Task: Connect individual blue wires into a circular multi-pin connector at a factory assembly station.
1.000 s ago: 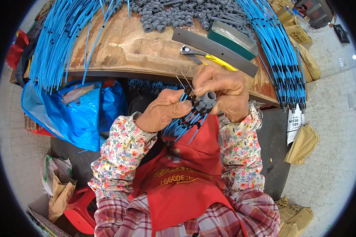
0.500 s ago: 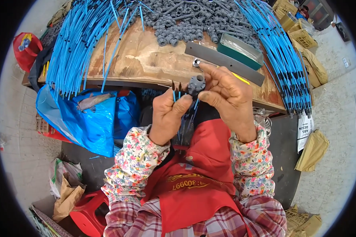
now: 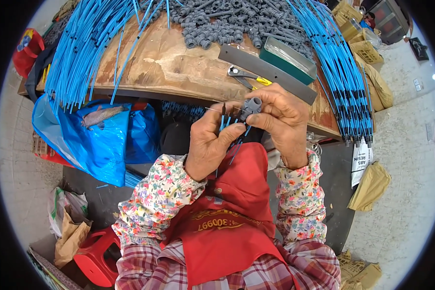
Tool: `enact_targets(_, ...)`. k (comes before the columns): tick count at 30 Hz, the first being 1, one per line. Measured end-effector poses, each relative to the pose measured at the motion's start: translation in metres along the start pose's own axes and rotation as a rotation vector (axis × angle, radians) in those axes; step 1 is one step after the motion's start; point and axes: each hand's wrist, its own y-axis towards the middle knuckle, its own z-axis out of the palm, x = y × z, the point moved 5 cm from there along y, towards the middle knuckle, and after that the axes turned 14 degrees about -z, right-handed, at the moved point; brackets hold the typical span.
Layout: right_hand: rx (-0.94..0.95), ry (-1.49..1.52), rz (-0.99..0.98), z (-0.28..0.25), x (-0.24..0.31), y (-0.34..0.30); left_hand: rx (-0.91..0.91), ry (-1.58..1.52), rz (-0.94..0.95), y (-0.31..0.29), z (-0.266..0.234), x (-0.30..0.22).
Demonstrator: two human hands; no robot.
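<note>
My left hand (image 3: 211, 142) is closed on several thin blue tubes (image 3: 225, 122), one of which ends in a black tip that sticks up past the fingers. In my right hand (image 3: 281, 121) a grey plastic fitting (image 3: 252, 106) with a round open end is pinched between thumb and fingers. Both hands meet in front of the table's edge, with the fitting against the tubes. A fine wire-like line shows by the left fingertips; what it belongs to I cannot make out. Pliers with yellow handles (image 3: 249, 76) lie on the table just beyond the right hand.
On the wooden table (image 3: 154, 67) lie a blue tube bundle (image 3: 94, 48) at left, another (image 3: 340, 72) at right, and a heap of grey fittings (image 3: 232, 21) at the back. A metal strip (image 3: 270, 72) and green tray (image 3: 290, 59) sit near the pliers. A blue bag (image 3: 77, 140) hangs left.
The view has shifted slightly. My left hand has turned and its fingers have come closer to the fitting, which is now tilted. The pliers, partly covered before, show more fully.
</note>
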Motion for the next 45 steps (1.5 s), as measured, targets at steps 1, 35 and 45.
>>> enact_targets(1,0.006,0.002,0.003,0.0,0.001,0.0,-0.052,-0.1,0.004,-0.001,0.002,0.003)
enact_targets(35,0.197,0.278,0.015,-0.002,-0.008,0.003,0.224,0.089,0.036,-0.001,-0.012,0.021)
enact_targets(45,0.245,-0.029,-0.112,0.007,0.0,0.0,0.103,0.296,0.044,0.004,-0.02,0.008)
